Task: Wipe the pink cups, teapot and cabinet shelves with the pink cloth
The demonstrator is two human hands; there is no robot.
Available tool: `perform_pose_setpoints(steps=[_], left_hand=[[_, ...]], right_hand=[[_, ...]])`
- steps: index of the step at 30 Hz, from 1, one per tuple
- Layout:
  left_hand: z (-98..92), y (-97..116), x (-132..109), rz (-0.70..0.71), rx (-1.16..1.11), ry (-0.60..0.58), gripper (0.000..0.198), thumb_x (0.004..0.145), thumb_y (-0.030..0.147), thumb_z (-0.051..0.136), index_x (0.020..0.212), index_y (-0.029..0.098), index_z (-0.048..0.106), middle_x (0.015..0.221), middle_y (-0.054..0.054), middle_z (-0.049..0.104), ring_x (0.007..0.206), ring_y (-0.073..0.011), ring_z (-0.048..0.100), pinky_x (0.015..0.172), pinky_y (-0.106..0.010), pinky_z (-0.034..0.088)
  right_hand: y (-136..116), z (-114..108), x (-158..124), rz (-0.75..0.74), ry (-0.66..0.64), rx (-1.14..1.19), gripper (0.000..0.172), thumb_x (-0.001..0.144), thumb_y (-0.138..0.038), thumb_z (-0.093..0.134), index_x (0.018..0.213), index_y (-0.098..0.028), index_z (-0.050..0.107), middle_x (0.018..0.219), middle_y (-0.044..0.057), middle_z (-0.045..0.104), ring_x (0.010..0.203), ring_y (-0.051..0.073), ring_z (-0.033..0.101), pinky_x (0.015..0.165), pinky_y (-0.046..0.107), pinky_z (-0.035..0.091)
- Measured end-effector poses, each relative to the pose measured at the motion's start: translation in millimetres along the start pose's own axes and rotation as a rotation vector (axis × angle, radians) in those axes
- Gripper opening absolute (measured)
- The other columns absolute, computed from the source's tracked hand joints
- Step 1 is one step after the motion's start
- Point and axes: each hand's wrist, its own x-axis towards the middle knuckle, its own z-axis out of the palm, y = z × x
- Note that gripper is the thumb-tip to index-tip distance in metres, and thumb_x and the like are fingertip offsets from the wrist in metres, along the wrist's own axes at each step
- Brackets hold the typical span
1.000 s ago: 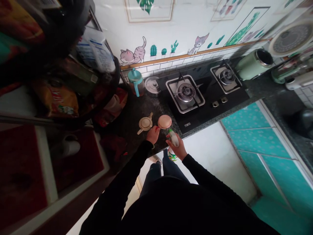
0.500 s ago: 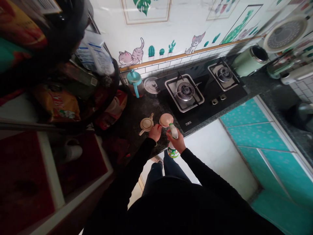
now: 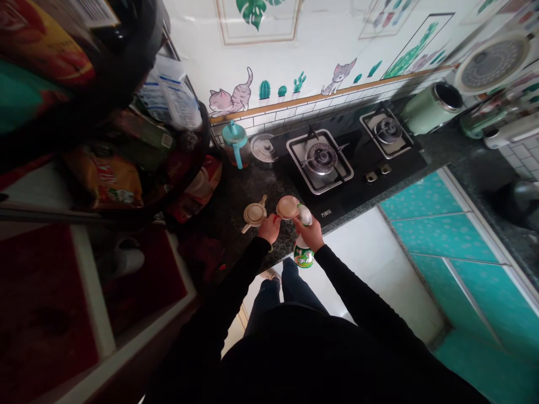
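My left hand point(image 3: 268, 228) is closed at the near left rim of a small round tan dish point(image 3: 287, 207), holding it above the counter's front part. In my right hand point(image 3: 310, 233) is a spray bottle point(image 3: 304, 257) with a white head and a green printed label. My fingers wrap its neck, and the head is close to the dish's right side. Left of the dish, a small tan teapot point(image 3: 255, 214) sits on the dark counter, its spout and handle showing.
Behind stand a teal-lidded pitcher point(image 3: 236, 145) and a round metal lid point(image 3: 263, 147). A gas stove point(image 3: 337, 168) lies to the right, with a green kettle point(image 3: 432, 106) beyond. A dark rack with food packets point(image 3: 112, 177) is at the left.
The spray bottle has shifted slightly right and turned, so its head now tilts away and more of the label shows. The left hand keeps its hold on the dish.
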Motion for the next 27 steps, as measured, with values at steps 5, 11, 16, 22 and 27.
perform_pose_setpoints(steps=[5,11,16,22,27], left_hand=[[1.2,-3,1,0.001,0.087,-0.015,0.022,0.101,0.035,0.055,0.085,0.021,0.061,0.074,-0.003,0.066,0.080,-0.0186,0.066,0.075,-0.028,0.048],[6.7,-5,0,0.013,0.139,0.004,0.022,0.102,0.032,0.051,0.089,0.020,0.064,0.078,-0.004,0.069,0.080,-0.0179,0.068,0.076,-0.028,0.049],[13.1,-8,-1,0.017,0.139,0.030,0.022,0.102,0.035,0.053,0.091,0.020,0.065,0.078,-0.004,0.070,0.080,-0.0182,0.069,0.076,-0.028,0.050],[19.5,-10,1,0.019,0.107,0.058,0.023,0.102,0.033,0.052,0.089,0.020,0.066,0.079,-0.005,0.071,0.083,-0.0189,0.069,0.078,-0.029,0.051],[22.5,-12,4,0.021,0.072,0.066,0.022,0.101,0.034,0.053,0.087,0.020,0.065,0.076,-0.004,0.070,0.080,-0.0181,0.068,0.075,-0.028,0.051]], right_hand=[[-1,3,3,-0.053,-0.023,0.028,0.041,0.080,-0.059,0.072,0.090,-0.020,0.063,0.066,0.000,0.066,0.053,0.016,0.063,0.057,0.028,0.052],[-3,13,6,-0.082,-0.063,-0.051,0.039,0.081,-0.058,0.071,0.086,-0.020,0.063,0.068,0.001,0.067,0.054,0.016,0.063,0.059,0.028,0.052],[-1,10,1,-0.120,-0.090,-0.051,0.039,0.082,-0.056,0.071,0.094,-0.019,0.065,0.078,0.003,0.071,0.055,0.015,0.063,0.061,0.028,0.053],[13,7,-12,-0.097,-0.081,-0.074,0.032,0.083,-0.051,0.070,0.090,-0.020,0.065,0.070,0.000,0.067,0.055,0.015,0.061,0.060,0.027,0.051],[20,2,-14,-0.061,-0.105,-0.011,0.033,0.084,-0.052,0.070,0.092,-0.020,0.065,0.068,-0.001,0.065,0.053,0.015,0.060,0.057,0.027,0.051]])
